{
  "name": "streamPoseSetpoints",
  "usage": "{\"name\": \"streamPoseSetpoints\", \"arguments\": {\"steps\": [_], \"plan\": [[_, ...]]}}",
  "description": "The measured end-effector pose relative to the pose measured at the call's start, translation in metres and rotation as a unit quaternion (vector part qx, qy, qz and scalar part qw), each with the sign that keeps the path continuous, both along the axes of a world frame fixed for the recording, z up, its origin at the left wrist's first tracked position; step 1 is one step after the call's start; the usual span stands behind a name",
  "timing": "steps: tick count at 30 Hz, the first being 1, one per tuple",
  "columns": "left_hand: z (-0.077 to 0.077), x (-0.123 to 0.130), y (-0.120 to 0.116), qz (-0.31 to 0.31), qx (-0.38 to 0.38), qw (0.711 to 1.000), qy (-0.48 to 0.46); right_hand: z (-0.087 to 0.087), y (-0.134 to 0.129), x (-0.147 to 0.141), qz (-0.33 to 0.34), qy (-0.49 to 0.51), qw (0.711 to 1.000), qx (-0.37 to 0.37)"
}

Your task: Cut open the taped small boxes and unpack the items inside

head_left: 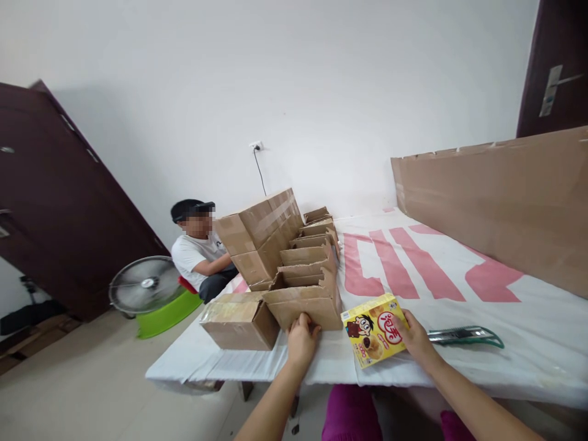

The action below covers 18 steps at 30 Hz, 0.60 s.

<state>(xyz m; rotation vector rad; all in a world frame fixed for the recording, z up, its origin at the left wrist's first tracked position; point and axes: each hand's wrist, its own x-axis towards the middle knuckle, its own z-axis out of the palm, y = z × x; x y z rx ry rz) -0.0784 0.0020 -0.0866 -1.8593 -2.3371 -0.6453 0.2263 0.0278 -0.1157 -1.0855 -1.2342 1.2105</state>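
Observation:
My right hand (416,340) is closed on the right end of a yellow snack box (370,334) with a cartoon figure and puffs printed on it, tilted just above the white-covered table. Against the near wall of an open cardboard box (305,304) rests my left hand (302,339), fingers bent and thumb apart, touching the cardboard low down. The inside of this open box is mostly hidden. A green-edged utility knife (466,335) lies right of my right hand.
Several open boxes (312,242) line up behind the near one. Taped boxes (257,236) are stacked beside them, and a closed box (239,321) sits at the left edge. A long cardboard panel (496,202) stands right. A person (197,251) sits beyond the table near a fan (149,283).

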Motion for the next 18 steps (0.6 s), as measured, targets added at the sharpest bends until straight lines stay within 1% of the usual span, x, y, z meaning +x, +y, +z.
{"name": "streamPoseSetpoints", "arguments": {"steps": [8, 13, 18], "plan": [[0.008, -0.009, 0.021, -0.013, -0.015, 1.0, 0.011, -0.005, 0.003, 0.001, 0.0, -0.019, 1.0, 0.001], [0.013, -0.018, 0.033, -0.026, -0.024, 0.999, 0.017, -0.009, 0.004, 0.001, 0.006, -0.012, 1.0, 0.002], [0.017, -0.017, 0.048, -0.062, -0.034, 0.997, 0.037, -0.003, 0.002, 0.001, -0.001, -0.021, 1.0, -0.002]]}}
